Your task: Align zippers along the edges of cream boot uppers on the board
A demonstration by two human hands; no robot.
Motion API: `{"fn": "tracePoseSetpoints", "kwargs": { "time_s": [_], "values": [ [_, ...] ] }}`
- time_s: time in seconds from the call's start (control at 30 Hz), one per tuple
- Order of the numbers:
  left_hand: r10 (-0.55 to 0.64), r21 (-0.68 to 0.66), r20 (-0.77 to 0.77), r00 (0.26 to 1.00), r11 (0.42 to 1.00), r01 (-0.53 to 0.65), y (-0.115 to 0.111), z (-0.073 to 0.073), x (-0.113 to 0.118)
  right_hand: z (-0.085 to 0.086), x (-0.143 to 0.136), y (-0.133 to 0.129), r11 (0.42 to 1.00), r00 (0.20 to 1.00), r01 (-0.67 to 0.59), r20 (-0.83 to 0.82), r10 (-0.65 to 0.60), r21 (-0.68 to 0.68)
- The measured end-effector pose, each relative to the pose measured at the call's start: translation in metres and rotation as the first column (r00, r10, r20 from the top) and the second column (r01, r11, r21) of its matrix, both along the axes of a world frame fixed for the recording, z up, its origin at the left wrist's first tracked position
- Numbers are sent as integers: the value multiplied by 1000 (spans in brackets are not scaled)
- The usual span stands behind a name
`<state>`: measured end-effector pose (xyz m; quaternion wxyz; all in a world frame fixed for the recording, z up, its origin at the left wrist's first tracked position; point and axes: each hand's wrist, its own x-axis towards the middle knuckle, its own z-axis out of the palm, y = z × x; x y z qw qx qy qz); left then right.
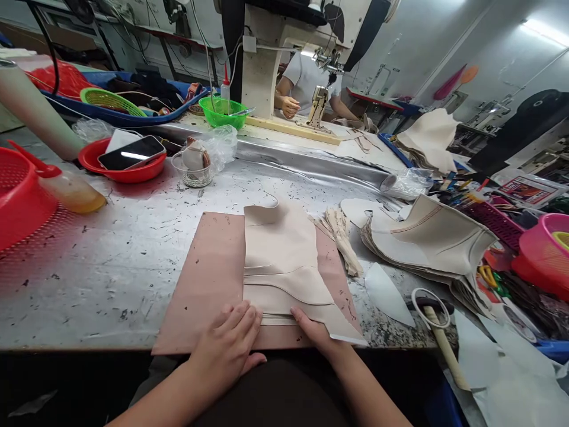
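Several cream leather pieces (284,243) lie overlapped on a pinkish-brown board (213,255) at the table's front edge. My left hand (233,335) rests flat, fingers extended, on the board and the lower left edge of the pieces. At their lower right, my right hand (313,329) has its thumb on top of the lowest piece, with the other fingers hidden under it. That piece's right corner reaches past the board.
Right of the board are a bundle of strips (340,237), a stack of cream pieces (427,237) and a hammer (447,350). A red dish with a phone (133,152) and a glue bottle (73,193) stand left. Behind, a person (306,83) sits beyond a sewing machine (260,77).
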<state>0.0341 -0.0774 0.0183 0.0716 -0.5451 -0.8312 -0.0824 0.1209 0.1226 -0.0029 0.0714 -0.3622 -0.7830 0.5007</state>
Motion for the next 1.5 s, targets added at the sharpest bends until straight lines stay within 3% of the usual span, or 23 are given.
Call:
{"fn": "tracePoseSetpoints", "kwargs": {
  "time_s": [0.1,0.23,0.37,0.47,0.57,0.77,1.1,1.33,1.5],
  "values": [
    [-68,-138,26,997,988,71,9,3,0,1,-5,-3,994,997,3,78,-11,106],
    [-91,-247,21,996,965,94,24,12,0,14,-10,-6,981,997,-61,65,50,186],
    [-195,-189,58,979,961,203,33,13,-3,32,-1,5,981,993,-97,-53,107,169],
    [-240,-146,129,962,955,258,36,11,-8,39,13,17,995,987,-20,-156,35,100],
    [-221,-165,155,963,955,246,39,11,-11,37,22,22,999,976,18,-219,-11,27],
    [-234,-162,67,970,957,242,42,2,-9,28,28,23,997,927,-24,-374,-6,-77],
    [-276,-144,2,961,951,273,44,-9,0,19,24,43,981,969,-11,-239,59,195],
    [-368,-139,-74,927,924,356,60,-8,2,19,17,41,986,970,35,-244,6,163],
    [-388,-25,-136,912,921,388,73,-14,6,20,14,45,986,981,-10,-190,43,168]
  ]
}}
